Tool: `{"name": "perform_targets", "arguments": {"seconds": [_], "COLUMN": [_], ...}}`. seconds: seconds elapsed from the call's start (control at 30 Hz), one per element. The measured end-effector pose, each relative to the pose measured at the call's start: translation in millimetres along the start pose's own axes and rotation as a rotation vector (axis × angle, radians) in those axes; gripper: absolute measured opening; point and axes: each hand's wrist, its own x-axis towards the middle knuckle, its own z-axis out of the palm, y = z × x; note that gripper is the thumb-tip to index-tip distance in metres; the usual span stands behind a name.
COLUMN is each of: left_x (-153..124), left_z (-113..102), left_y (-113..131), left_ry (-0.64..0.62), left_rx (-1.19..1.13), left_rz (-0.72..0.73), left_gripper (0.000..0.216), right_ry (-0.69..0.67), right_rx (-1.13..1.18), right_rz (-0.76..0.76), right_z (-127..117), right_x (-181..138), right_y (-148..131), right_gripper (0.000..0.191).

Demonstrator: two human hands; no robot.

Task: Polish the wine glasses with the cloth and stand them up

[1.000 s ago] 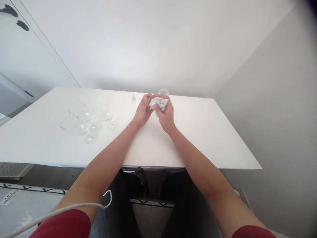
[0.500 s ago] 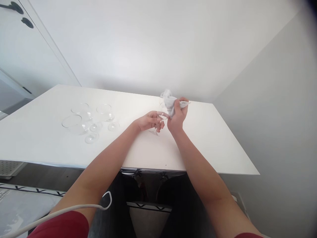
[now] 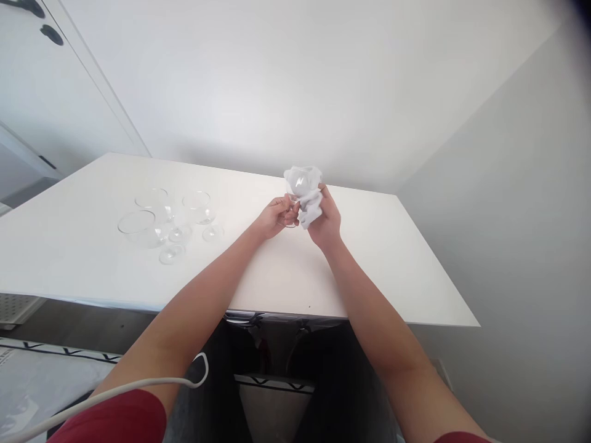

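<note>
Above the far part of the white table, a clear stemmed glass (image 3: 300, 183) is held up with its bowl against a white cloth (image 3: 312, 208). My left hand (image 3: 279, 216) is closed around the stem, and the glass's foot shows just below those fingers. My right hand (image 3: 325, 216) grips the cloth and presses it against the bowl from the right. The cloth hides some of the right fingers and the far side of the bowl.
Three similar clear glasses, one of them a wide-rimmed glass (image 3: 138, 229), stand close together on the left of the white table (image 3: 392, 264). A white wall rises behind the table. A white cable (image 3: 138, 386) crosses my left arm.
The cloth has moved left onto the glass bowl and now spreads behind and beside it. My left hand has lifted the glass slightly, and my right hand has come closer to it.
</note>
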Motion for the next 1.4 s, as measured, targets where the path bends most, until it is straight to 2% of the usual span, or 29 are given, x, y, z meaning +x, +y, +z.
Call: {"name": "perform_targets", "arguments": {"seconds": [0.07, 0.17, 0.3, 0.37, 0.4, 0.5, 0.53, 0.57, 0.6, 0.7, 0.77, 0.83, 0.9, 1.0, 1.07, 1.17, 1.27, 1.4], "left_x": [-2, -5, -6, -3, -2, 3, 3, 3, 2, -2, -5, -6, -5, -4, -3, -3, -3, -3], "left_z": [-4, -11, -13, -9, -6, 3, 5, 6, 6, 3, 1, -1, 0, 2, 3, 3, 1, -2], "left_y": [0, -5, -14, -16, -16, -16, -15, -14, -12, -5, -1, 0, -2, -6, -8, -9, -10, -14], "left_ry": [-0.059, -0.053, -0.056, -0.042, -0.012, 0.085, 0.092, 0.082, 0.054, -0.078, -0.157, -0.157, -0.089, -0.043, -0.080, -0.102, -0.014, 0.020], "left_rx": [-0.004, 0.034, 0.089, 0.097, 0.110, 0.204, 0.228, 0.232, 0.210, 0.080, 0.022, 0.009, 0.029, 0.095, 0.139, 0.171, 0.172, 0.183], "left_rz": [-0.067, -0.149, -0.177, -0.159, -0.123, -0.004, 0.003, -0.017, -0.061, -0.249, -0.351, -0.368, -0.318, -0.259, -0.234, -0.166, -0.097, -0.104], "left_gripper": [0.060, 0.058, 0.057, 0.058, 0.057, 0.049, 0.047, 0.046, 0.048, 0.047, 0.044, 0.045, 0.045, 0.031, 0.022, 0.022, 0.026, 0.026], "right_ry": [-0.004, -0.086, -0.253, -0.179, -0.073, 0.358, 0.438, 0.451, 0.399, 0.096, 0.026, 0.105, 0.237, 0.370, 0.389, 0.325, 0.303, 0.343], "right_rx": [0.001, -0.019, 0.033, 0.027, -0.014, -0.209, -0.242, -0.232, -0.181, 0.062, 0.134, 0.061, -0.123, -0.409, -0.552, -0.733, -0.709, -0.496], "right_rz": [-0.032, -0.075, -0.043, -0.072, -0.104, -0.212, -0.230, -0.231, -0.211, -0.057, -0.002, -0.071, -0.211, -0.407, -0.518, -0.642, -0.603, -0.375], "right_z": [2, 4, 2, 4, 7, 14, 15, 15, 15, 9, 6, 6, 8, 9, 8, 9, 16, 24], "right_x": [-2, -4, -5, -5, -5, -5, -5, -5, -5, -5, -4, -3, -4, -6, -7, -7, -5, -5], "right_y": [1, 4, 6, 6, 7, 10, 11, 11, 10, 5, 1, -1, -2, 0, 3, 7, 8, 5], "right_gripper": [0.060, 0.077, 0.073, 0.064, 0.058, 0.046, 0.045, 0.045, 0.044, 0.042, 0.043, 0.041, 0.038, 0.030, 0.028, 0.031, 0.037, 0.048]}}
